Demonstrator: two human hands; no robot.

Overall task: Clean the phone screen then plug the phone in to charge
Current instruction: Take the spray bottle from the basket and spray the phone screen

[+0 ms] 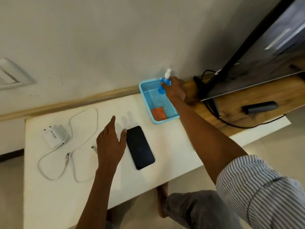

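A black phone [140, 147] lies screen up in the middle of the white table [173, 146]. My left hand [110, 142] hovers flat just left of the phone, fingers straight, holding nothing. My right hand [174, 89] reaches into the blue basket [149, 103] and grips a blue spray bottle [164, 84] with a white nozzle. An orange cloth [158, 114] lies in the basket's near corner. A white charger plug [55, 136] and its white cable [72, 146] lie on the table's left side.
A wall socket plate [11, 75] is on the wall at far left. A large dark screen [257, 52] stands on a wooden shelf [257, 103] at right, with black cables and a dark remote-like bar [260, 107]. My bare foot [162, 199] is under the table's front edge.
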